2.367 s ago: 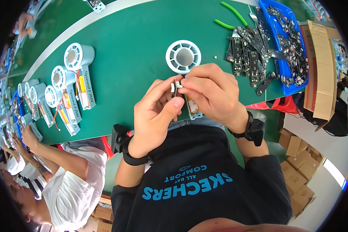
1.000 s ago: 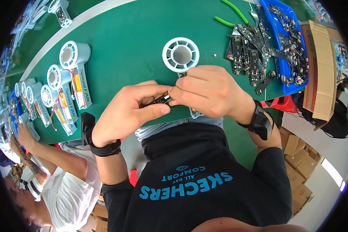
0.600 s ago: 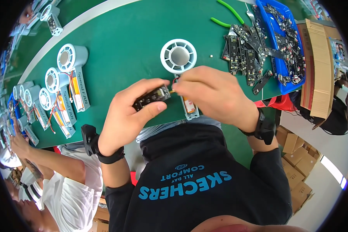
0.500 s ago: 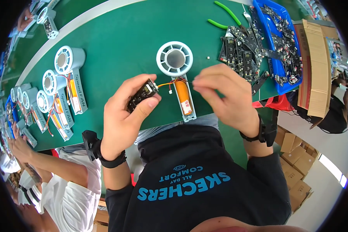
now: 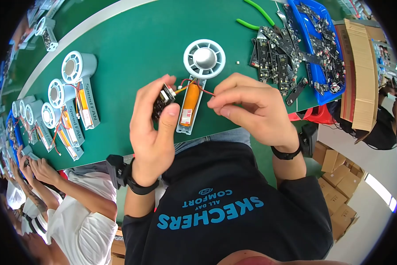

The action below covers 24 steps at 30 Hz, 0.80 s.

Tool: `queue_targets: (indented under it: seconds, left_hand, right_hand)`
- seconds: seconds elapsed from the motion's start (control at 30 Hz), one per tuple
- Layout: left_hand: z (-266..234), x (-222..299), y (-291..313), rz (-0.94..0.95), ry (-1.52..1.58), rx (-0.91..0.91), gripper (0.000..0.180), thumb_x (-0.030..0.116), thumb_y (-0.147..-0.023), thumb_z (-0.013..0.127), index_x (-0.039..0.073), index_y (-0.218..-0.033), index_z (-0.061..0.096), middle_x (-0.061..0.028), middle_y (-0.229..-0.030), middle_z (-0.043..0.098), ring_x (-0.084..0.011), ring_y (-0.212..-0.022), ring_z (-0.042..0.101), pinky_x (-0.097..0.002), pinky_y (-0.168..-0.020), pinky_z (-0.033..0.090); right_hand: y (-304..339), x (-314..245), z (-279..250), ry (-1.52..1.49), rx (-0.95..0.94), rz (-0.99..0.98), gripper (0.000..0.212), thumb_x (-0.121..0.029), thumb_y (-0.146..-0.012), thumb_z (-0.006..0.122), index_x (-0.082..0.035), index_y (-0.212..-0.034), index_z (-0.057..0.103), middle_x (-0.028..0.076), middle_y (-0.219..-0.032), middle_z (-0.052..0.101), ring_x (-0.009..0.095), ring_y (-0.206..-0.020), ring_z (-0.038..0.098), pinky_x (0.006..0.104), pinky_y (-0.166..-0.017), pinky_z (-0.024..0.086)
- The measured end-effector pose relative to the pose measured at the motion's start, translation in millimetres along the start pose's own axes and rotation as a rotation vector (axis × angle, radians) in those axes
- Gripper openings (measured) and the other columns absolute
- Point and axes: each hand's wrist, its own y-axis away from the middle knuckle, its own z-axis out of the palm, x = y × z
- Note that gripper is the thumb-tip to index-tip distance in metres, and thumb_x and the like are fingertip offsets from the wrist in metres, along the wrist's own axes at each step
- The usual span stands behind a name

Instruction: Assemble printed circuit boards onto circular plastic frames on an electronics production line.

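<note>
An opened handheld fan (image 5: 204,59) lies on the green table before me, its round pale-blue head at the far end and its handle toward me. In the handle rests an orange battery (image 5: 191,99) with a white label. My left hand (image 5: 153,121) is closed on a small black circuit board (image 5: 163,102), tilted beside the handle. Yellow and red wires run between board and fan. Right of the handle, my right hand (image 5: 251,106) pinches the end of a thin red wire (image 5: 208,92) coming from the fan; its fingertips hide the wire's tip.
Several similar fans (image 5: 79,66) stand in a row at the left. At the right lie a pile of circuit boards (image 5: 275,57), green-handled pliers (image 5: 260,13) and a blue tray (image 5: 322,95) of more boards. A co-worker's hands (image 5: 35,165) are at far left.
The fan's handle has swung left and its head has shifted slightly away. My left hand has moved right, closer to the handle. The red wire now stretches to my right fingertips.
</note>
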Motion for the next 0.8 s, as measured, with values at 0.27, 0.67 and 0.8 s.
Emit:
queue_targets:
  seconds: [0.27,0.67,0.8]
  left_hand:
    - [10.3,10.9,24.7,0.109,-0.376,0.001,0.039,0.009,-0.099,0.067,-0.002,-0.136,0.061,-0.0157,-0.117,0.057,-0.0283,-0.102,0.061,-0.0371,-0.087,0.052]
    - [5.1,4.0,19.1,0.127,-0.289,-0.068,0.042,0.006,-0.094,0.069,-0.001,-0.134,0.062,-0.0162,-0.116,0.067,-0.0324,-0.102,0.061,-0.0412,-0.094,0.046]
    - [3.4,4.3,17.9,0.077,-0.256,-0.067,0.041,0.006,-0.094,0.069,-0.001,-0.134,0.062,-0.0163,-0.118,0.067,-0.0321,-0.103,0.061,-0.0409,-0.093,0.047]
  right_hand:
    - [-17.6,10.6,14.9,0.36,0.099,-0.37,0.024,0.007,-0.084,0.076,-0.002,-0.106,0.078,0.015,-0.11,0.069,0.023,-0.088,0.072,0.0277,-0.069,0.058]
    - [-26.5,12.0,21.3,0.286,0.162,-0.451,0.03,0.009,-0.081,0.075,-0.008,-0.105,0.079,0.015,-0.116,0.067,0.021,-0.084,0.069,0.0297,-0.071,0.059]
    - [-27.4,-0.7,0.4,0.443,-0.029,-0.471,0.03,0.009,-0.077,0.075,-0.008,-0.102,0.078,0.013,-0.113,0.067,0.021,-0.083,0.068,0.0297,-0.07,0.057]
